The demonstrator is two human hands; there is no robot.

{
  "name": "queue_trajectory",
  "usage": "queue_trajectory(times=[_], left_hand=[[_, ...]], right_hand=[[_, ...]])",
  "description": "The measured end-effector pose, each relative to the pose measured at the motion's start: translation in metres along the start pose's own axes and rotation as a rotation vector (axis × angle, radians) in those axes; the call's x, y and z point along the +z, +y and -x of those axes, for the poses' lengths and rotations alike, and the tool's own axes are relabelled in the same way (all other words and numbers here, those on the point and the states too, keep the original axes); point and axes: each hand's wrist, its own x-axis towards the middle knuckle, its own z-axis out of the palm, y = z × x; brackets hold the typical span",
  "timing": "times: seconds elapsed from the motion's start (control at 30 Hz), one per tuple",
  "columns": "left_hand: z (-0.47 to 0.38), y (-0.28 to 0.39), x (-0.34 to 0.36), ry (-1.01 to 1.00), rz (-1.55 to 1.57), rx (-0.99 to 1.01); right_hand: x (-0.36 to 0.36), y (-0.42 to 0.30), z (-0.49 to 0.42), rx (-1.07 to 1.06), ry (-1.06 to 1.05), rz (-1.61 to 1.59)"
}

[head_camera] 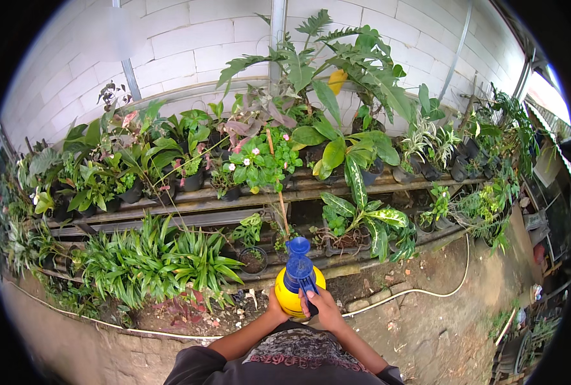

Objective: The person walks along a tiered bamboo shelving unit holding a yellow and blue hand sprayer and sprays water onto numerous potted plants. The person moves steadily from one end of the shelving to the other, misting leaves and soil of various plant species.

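Note:
A yellow sprayer bottle [285,298] with a blue head [299,269] is in front of my body, near the lower shelf. My left hand [276,307] cups the left side of its yellow tank. On the other side my right hand [323,307] grips the blue handle, fingers wrapped around it. The underside of the tank is hidden by my hands and shirt. Just beyond the blue head, a small potted plant with a thin wooden stake [282,211] stands on the shelf. A variegated dieffenbachia [362,216] grows in a pot to its right.
Tiered plant racks [208,195] with many potted plants run along a white block wall [194,33]. Strappy green plants [155,260] fill the lower left. A pale hose [410,290] crosses the dirt floor [425,332]. Stacked clutter [521,346] stands at the far right.

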Motion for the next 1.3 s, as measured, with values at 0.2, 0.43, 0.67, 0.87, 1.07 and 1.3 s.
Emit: queue_trajectory(times=[0.2,0.43,0.67,0.87,1.07,1.3], left_hand=[[0.004,-0.001,0.001,-0.523,0.173,-0.053],[-0.002,0.003,-0.014,-0.739,0.214,-0.012],[-0.002,0.014,-0.04,-0.364,0.177,0.058],[0.001,0.008,-0.027,-0.698,0.264,0.049],[0.01,0.001,-0.015,-0.556,0.218,0.263],[0.015,0.008,0.0,-0.038,0.058,0.354]], right_hand=[[-0.01,-0.008,-0.017,0.095,-0.118,0.025],[-0.005,-0.01,-0.028,0.071,-0.163,-0.038],[0.018,-0.001,-0.015,-0.086,0.066,-0.309],[0.022,-0.011,-0.007,-0.114,-0.027,-0.148],[0.023,-0.011,-0.003,-0.08,-0.114,-0.021],[0.024,-0.006,-0.005,-0.096,-0.118,0.019]])
